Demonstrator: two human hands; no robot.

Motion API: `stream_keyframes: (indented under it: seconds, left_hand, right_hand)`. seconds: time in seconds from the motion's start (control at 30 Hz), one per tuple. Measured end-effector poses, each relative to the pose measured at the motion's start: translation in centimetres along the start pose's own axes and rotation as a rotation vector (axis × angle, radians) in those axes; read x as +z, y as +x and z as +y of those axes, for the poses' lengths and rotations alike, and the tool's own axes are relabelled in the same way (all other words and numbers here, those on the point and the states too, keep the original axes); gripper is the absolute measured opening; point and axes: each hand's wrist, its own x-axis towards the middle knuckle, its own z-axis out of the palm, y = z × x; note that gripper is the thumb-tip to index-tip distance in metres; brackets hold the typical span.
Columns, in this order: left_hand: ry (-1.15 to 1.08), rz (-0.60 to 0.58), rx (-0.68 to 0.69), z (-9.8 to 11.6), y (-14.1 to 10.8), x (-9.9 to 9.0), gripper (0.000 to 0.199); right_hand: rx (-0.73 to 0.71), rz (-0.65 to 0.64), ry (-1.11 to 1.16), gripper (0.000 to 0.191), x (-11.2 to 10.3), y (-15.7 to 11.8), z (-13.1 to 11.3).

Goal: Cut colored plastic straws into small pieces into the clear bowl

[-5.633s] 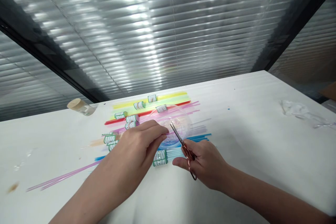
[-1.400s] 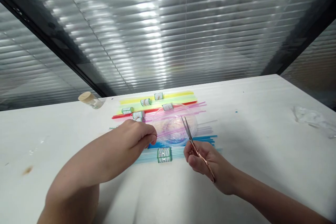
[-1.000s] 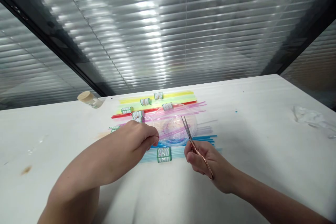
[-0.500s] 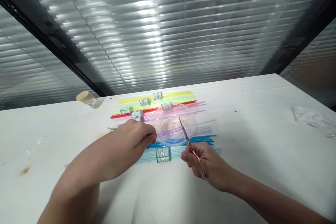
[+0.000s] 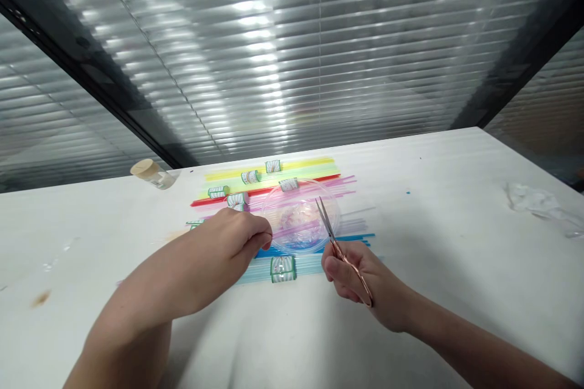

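My left hand is closed, its fingertips pinching a thin pinkish-purple plastic straw that reaches right across a clear round bowl. Small shiny clippings lie inside the bowl. In my right hand are rose-gold-handled scissors, their narrow blades parted and pointing up and away over the bowl's right side. A gap separates the blades from my left fingers. Whether the straw's far end touches the blades, I cannot tell.
Bundles of coloured straws, among them red, yellow and blue, lie under and around the bowl. A labelled wrapper sits in front. A lidded jar stands back left; crumpled clear plastic lies right.
The scissors have gone from nearly closed to visibly parted blades. My right hand has shifted slightly right, while my left hand stays in place with the straw.
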Motion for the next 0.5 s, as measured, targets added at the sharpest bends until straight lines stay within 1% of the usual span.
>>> stream_keyframes:
  seconds: [0.07,0.13,0.17,0.27,0.3,0.33,0.37,0.43,0.5]
  left_hand:
    - [-0.001,0.021,0.029,-0.11,0.12,0.09,0.029]
    - [-0.004,0.038,0.043,-0.22,0.26,0.15,0.03]
    - [-0.004,0.047,0.043,-0.25,0.33,0.17,0.03]
    - [-0.001,0.059,0.023,-0.23,0.41,0.2,0.031]
    - [-0.003,0.061,0.016,-0.17,0.39,0.19,0.032]
    - [-0.007,0.06,0.013,-0.08,0.35,0.16,0.033]
    - [-0.014,0.064,0.014,0.03,0.28,0.11,0.033]
    - [-0.035,0.091,0.017,0.3,0.08,-0.05,0.034]
    - [-0.057,0.131,0.021,0.55,-0.15,-0.2,0.033]
  right_hand:
    - [0.03,-0.041,0.004,0.053,-0.09,-0.03,-0.15]
    - [0.013,-0.04,0.023,0.052,-0.15,-0.09,-0.29]
    - [-0.02,-0.01,0.039,0.052,-0.17,-0.13,-0.36]
    - [-0.162,0.153,0.051,0.051,-0.27,-0.32,-0.58]
    - [-0.185,0.175,0.029,0.05,-0.32,-0.37,-0.65]
    - [-0.168,0.159,-0.005,0.049,-0.37,-0.41,-0.72]
    - [-0.116,0.117,-0.046,0.049,-0.41,-0.42,-0.79]
    - [0.032,0.017,-0.115,0.049,-0.43,-0.41,-0.92]
    - [0.131,-0.03,-0.132,0.05,-0.4,-0.42,-1.03]
